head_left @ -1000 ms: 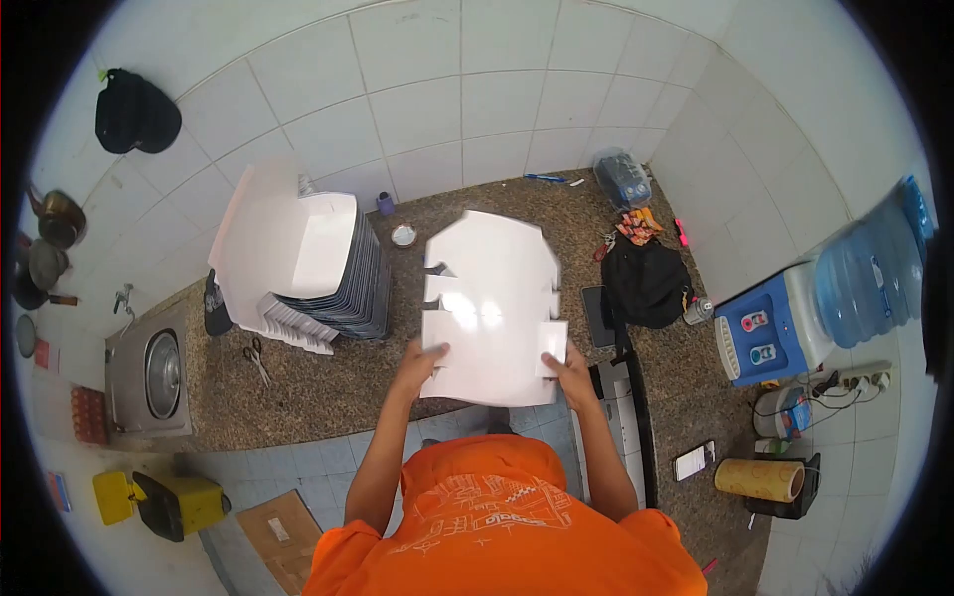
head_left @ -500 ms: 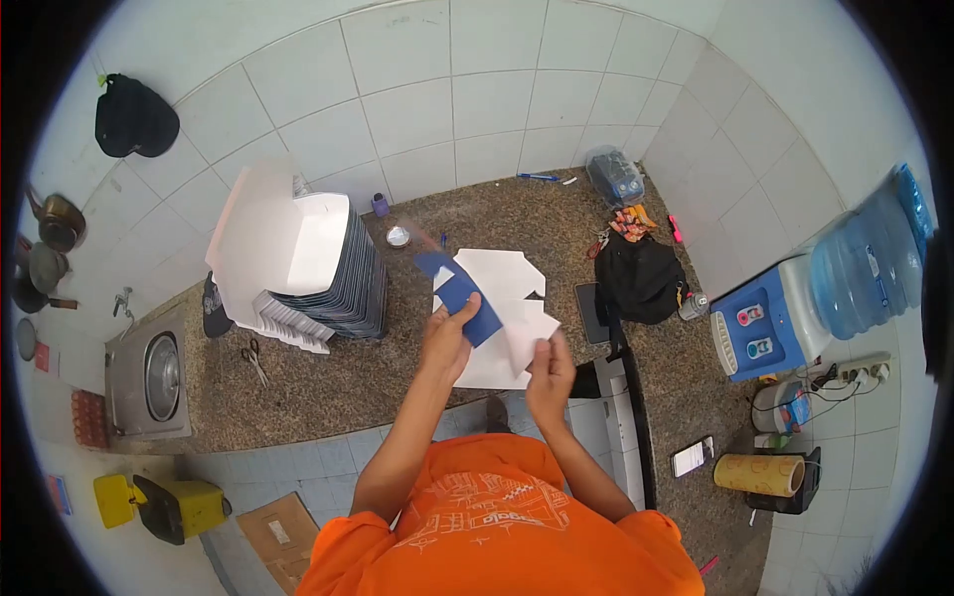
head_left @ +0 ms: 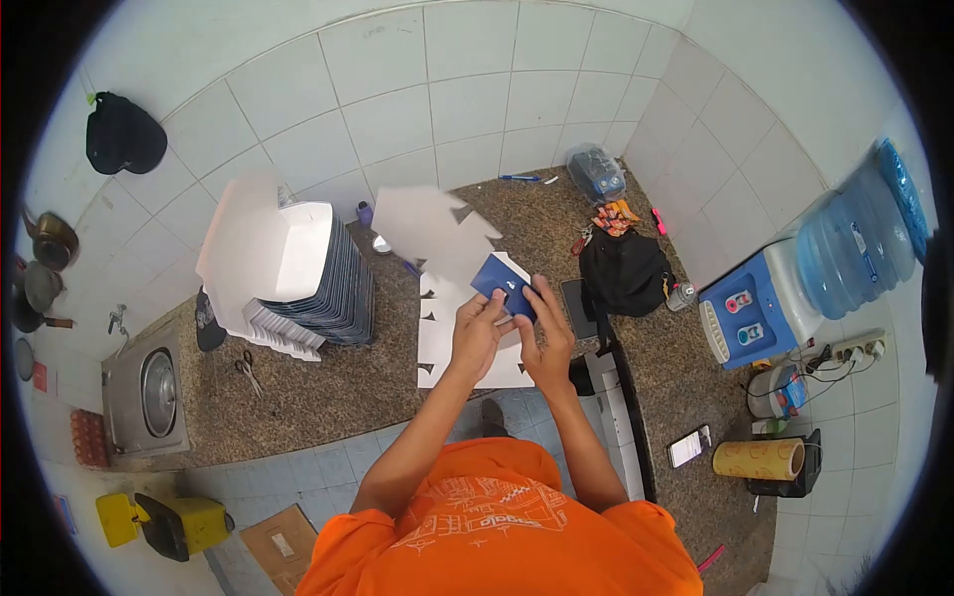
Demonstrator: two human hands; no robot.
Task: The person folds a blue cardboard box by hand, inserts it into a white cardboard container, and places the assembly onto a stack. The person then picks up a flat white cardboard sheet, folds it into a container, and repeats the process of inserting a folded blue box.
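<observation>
Head view: left hand [head_left: 479,336] and right hand [head_left: 547,338] pinch the box blank [head_left: 437,230] by its blue flap [head_left: 502,281] above the bench [head_left: 328,387]; likely best to crease it squarely, fingers pressing evenly.

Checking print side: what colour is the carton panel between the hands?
Carton panel is dark blue; head view.

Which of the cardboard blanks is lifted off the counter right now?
The blank gripped by the left hand and right hand, its blue flap folded over and white panel raised. The other blanks lie flat on the counter beneath.
</observation>
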